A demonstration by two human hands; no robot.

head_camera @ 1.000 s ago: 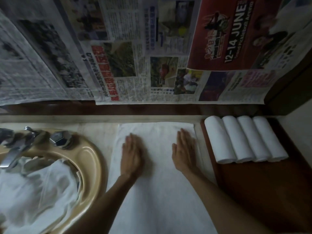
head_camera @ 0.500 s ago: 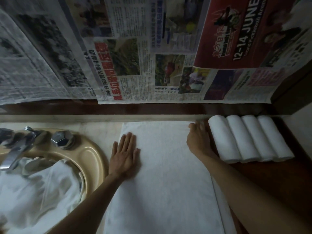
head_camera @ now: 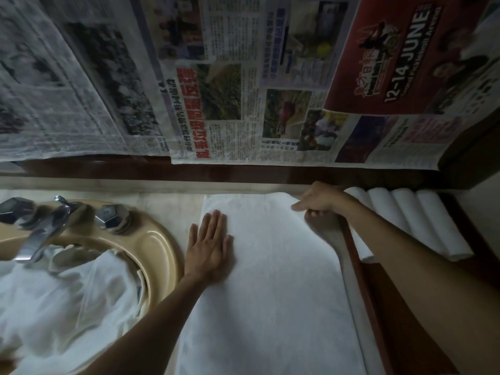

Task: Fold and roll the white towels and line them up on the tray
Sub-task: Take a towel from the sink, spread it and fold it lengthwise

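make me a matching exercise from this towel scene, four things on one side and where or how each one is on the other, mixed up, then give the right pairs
Things:
1. left hand
2. right hand
3. rolled towels
4. loose white towels

States:
A. heaped in the tan sink under the faucet
B. pinching the far right corner of the flat towel
C. lined up side by side on the dark wooden tray
D. pressed flat, fingers straight, on the flat towel's left part

Pairs: 1-D, 2-B, 3-C, 4-A
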